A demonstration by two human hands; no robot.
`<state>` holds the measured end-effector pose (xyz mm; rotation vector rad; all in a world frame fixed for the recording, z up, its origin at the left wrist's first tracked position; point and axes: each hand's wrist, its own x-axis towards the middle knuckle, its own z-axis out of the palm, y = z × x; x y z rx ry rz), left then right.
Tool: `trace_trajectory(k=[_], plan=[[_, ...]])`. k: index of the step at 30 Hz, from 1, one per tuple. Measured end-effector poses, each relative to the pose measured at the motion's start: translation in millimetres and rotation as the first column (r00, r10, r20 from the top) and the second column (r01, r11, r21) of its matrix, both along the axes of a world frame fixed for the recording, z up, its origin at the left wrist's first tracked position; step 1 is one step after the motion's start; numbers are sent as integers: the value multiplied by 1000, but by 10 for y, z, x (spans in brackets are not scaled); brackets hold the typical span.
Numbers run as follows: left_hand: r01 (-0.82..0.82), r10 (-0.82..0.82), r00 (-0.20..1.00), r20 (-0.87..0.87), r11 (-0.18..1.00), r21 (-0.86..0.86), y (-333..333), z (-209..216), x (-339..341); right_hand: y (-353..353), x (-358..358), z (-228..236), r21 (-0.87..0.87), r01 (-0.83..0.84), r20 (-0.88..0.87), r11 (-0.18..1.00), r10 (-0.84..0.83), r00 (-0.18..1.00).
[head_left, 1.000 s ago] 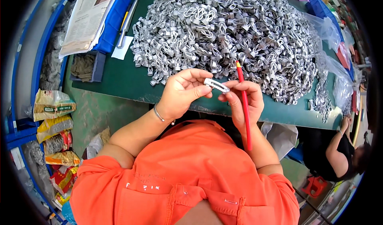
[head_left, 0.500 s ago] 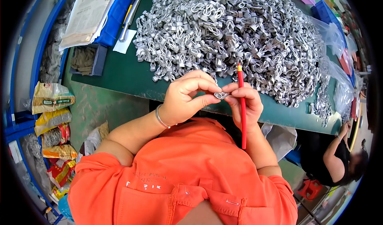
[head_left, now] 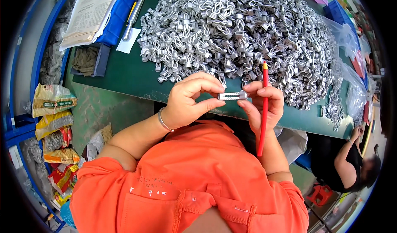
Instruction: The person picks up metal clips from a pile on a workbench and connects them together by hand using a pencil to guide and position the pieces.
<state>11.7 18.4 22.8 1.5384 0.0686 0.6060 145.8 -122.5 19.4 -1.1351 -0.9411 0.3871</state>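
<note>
A small silver metal piece, with ribbed ends and two twisted strands between them, is held level just past the front edge of the green table. My left hand pinches its left end between thumb and fingertips. The right end is pinched by my right hand, which also carries a slim red pencil with a yellow band near its upper tip. The pencil stands nearly upright across the fingers. Beyond both hands lies a large heap of similar silver pieces.
At the back left are a blue tray with newspapers, a screwdriver-like tool and a grey box of cloth. Filled bags line the left shelf. Another person sits at the right, by clear plastic bags.
The metal piece has turned from nearly end-on to lengthwise between my fingers. My right hand has moved right with the pencil; my left hand has barely moved.
</note>
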Motion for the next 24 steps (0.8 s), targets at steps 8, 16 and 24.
trace_trajectory(k=[8, 16, 24], plan=[[-40, 37, 998, -52, 998, -58, -61, -97, 39, 80, -51, 76, 53, -103, 114, 993, 96, 989], [-42, 31, 997, -66, 985, -169, -132, -99, 111, 106, -33, 185, 0, 57, 378, 998, -53, 924], [-186, 211, 974, -77, 949, 256, -174, -99, 133, -16, 201, 360, 10, 173, 622, 985, -142, 770]])
